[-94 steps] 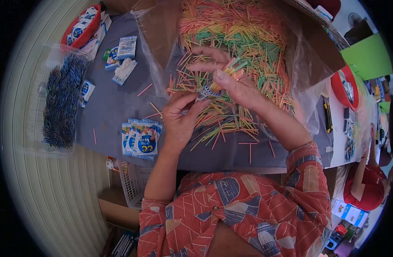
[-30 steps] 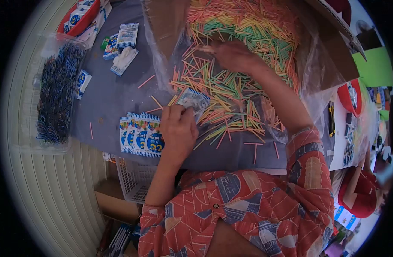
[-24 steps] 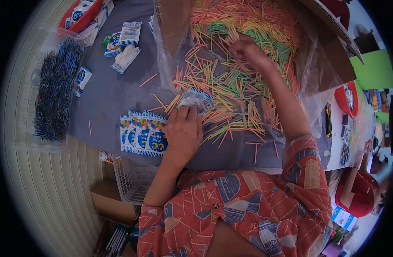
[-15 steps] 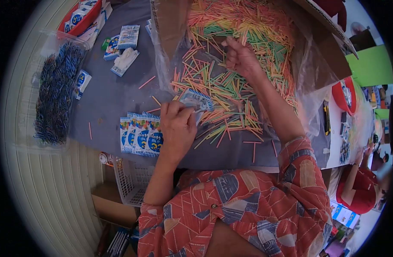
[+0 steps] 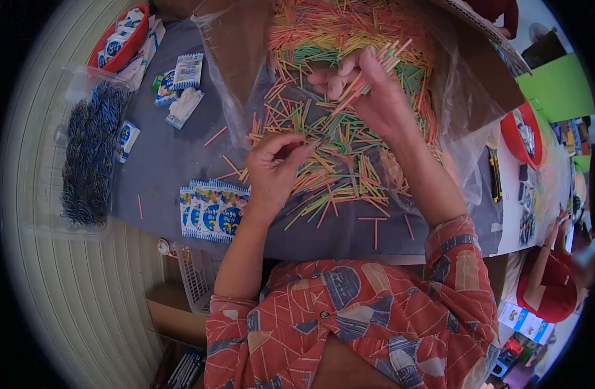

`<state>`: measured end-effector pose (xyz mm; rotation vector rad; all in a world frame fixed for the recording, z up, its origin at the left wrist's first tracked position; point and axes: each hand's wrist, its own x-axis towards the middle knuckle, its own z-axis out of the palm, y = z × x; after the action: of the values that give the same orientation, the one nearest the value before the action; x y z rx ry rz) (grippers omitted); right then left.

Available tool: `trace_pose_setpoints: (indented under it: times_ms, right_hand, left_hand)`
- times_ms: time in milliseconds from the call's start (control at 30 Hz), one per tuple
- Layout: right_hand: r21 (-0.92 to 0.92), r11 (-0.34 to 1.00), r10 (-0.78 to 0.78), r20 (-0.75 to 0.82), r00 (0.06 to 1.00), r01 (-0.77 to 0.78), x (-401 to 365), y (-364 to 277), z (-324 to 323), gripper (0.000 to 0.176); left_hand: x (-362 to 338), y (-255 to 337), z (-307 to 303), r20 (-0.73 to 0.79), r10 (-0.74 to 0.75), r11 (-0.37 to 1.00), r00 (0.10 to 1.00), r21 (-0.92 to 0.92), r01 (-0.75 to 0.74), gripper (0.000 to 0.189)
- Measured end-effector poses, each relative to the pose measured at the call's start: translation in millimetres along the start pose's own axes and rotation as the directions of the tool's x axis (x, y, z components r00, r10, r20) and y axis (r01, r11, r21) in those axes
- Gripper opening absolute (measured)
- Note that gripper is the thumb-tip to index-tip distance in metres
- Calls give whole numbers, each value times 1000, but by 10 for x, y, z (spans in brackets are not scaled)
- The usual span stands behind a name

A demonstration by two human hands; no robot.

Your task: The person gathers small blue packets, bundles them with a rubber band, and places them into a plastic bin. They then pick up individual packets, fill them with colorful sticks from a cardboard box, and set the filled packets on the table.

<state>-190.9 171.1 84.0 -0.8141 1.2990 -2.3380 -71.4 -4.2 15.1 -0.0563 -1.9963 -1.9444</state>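
My right hand (image 5: 375, 91) is closed around a small bundle of thin coloured sticks (image 5: 391, 59), raised over the big heap of sticks (image 5: 349, 29) in the open cardboard box. My left hand (image 5: 276, 165) is pinched over the nearer loose sticks (image 5: 359, 175). At its fingertips is a small plastic packet (image 5: 317, 142), turned almost edge-on and hard to see. Beside my left wrist, several blue-and-white printed packets (image 5: 212, 211) lie overlapped in a row on the grey cloth.
Dark twisted strings fill a clear tray (image 5: 44, 194) at the left. Small packs (image 5: 188, 71) and a red bowl of packets (image 5: 145, 29) stand farther back. On the right are the box flap (image 5: 485, 71), a yellow-black cutter (image 5: 493, 175), another red bowl (image 5: 507, 139) and a person in red (image 5: 554, 288).
My right hand has come up and nearer with a bundle of sticks now showing in its fingers. My left hand has turned, and its packet has gone from face-up to nearly edge-on.
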Motion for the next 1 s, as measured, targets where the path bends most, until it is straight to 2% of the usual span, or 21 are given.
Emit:
trace_pose_setpoints:
  times_ms: [67,100,167,200,233,267,300,367,467,533,600,633,700,800,867,900,967,1000]
  right_hand:
    - [-40,999,-10,4,1000,10,-26,-77,59,42]
    - [-83,996,-13,7,1000,14,-55,-105,50,42]
    - [-112,994,-14,-32,999,11,-112,-140,-26,41]
    - [-137,991,-13,-57,998,5,-126,-142,-73,40]
    - [-131,991,-8,-65,998,-1,-141,-121,-143,40]
    - [-89,996,-39,-108,993,30,-152,-87,-235,38]
    - [-47,997,-67,-148,987,61,-174,-58,-294,37]
    - [-29,999,-20,-188,982,15,-193,-10,-318,36]
    - [-22,999,29,-202,979,-34,-248,41,-324,36]
    - [-103,994,-44,-160,986,28,-249,77,-252,36]
    - [-106,994,-34,-162,986,17,-258,22,-288,37]
    - [-127,992,-39,-177,983,16,-284,5,-328,37]
    - [-123,992,-55,-205,977,30,-277,40,-403,37]
    - [-93,996,-13,-275,961,-13,-260,141,-417,38]
    - [-85,996,23,-197,980,-41,-251,214,-310,40]
    - [-96,994,22,-206,978,-43,-258,256,-273,40]
    - [-148,986,68,-107,992,-83,-231,315,-208,42]
    - [-180,979,71,-112,991,-90,-218,297,-168,44]
  left_hand:
    - [81,-30,101,39,-52,986,998,-155,57,16]
    - [95,-52,126,48,-53,986,997,-155,60,16]
    - [90,-96,144,32,43,999,999,22,-44,25]
    - [76,-24,126,37,35,999,999,22,-36,25]
    - [53,119,88,100,202,902,974,369,-225,30]
    - [37,191,64,220,329,654,918,648,-390,34]
    - [6,154,72,221,319,653,922,654,-383,34]
    - [-50,67,138,293,98,720,951,639,-271,41]
    - [53,101,216,322,147,714,935,620,-325,31]
    - [59,167,158,318,154,721,935,612,-327,28]
    - [56,284,-19,282,412,573,866,658,-487,26]
    - [-2,306,-138,283,402,569,871,668,-480,26]
    - [-184,375,-321,279,176,461,944,824,-330,27]
    - [-444,138,-256,277,102,396,955,870,-295,31]
    - [-483,98,-274,281,91,391,955,872,-294,32]
    - [-494,86,-255,280,82,391,957,874,-289,33]
    - [-460,86,-281,247,103,453,964,851,-267,27]
    - [-431,86,-322,209,114,500,971,833,-238,22]
